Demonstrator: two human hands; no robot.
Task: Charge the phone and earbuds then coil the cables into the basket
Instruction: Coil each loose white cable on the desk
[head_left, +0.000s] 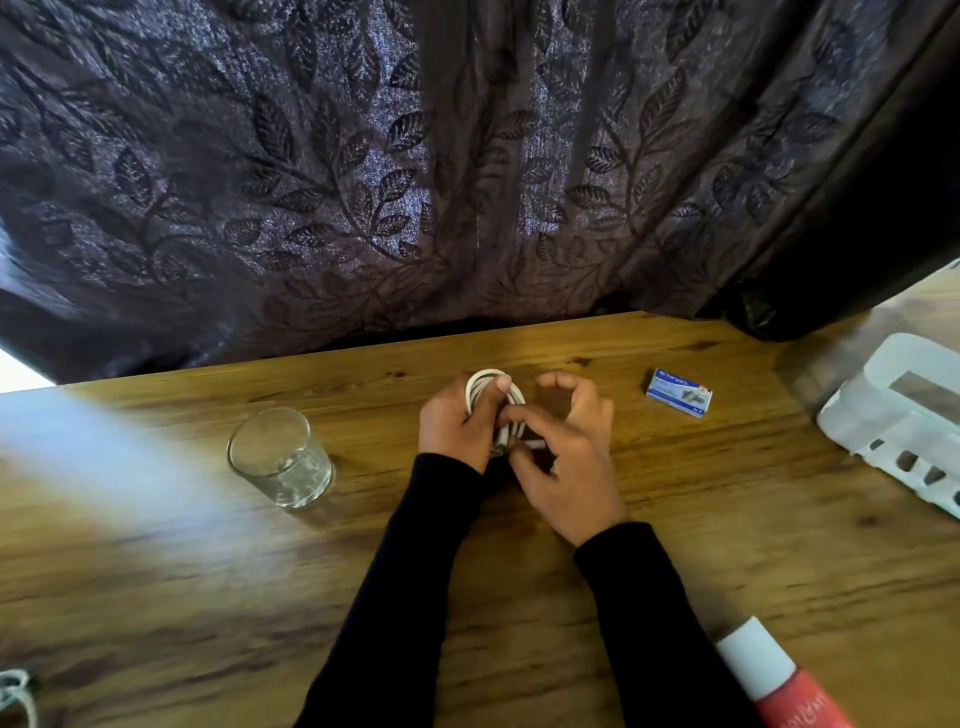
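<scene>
A white cable (480, 382) is wound into a small coil above the middle of the wooden table (519, 545). My left hand (457, 421) grips the coil, thumb over its top loops. My right hand (566, 457) pinches the cable's free end with its white plug (535, 444) just below the coil. A white slotted basket (893, 436) stands at the table's right edge. No phone or earbuds are in view.
A clear drinking glass (280, 457) stands left of my hands. A small blue box (679, 392) lies to the right at the back. A red and white tube (774, 680) lies at the front right. A dark leaf-patterned curtain (415, 182) hangs behind the table.
</scene>
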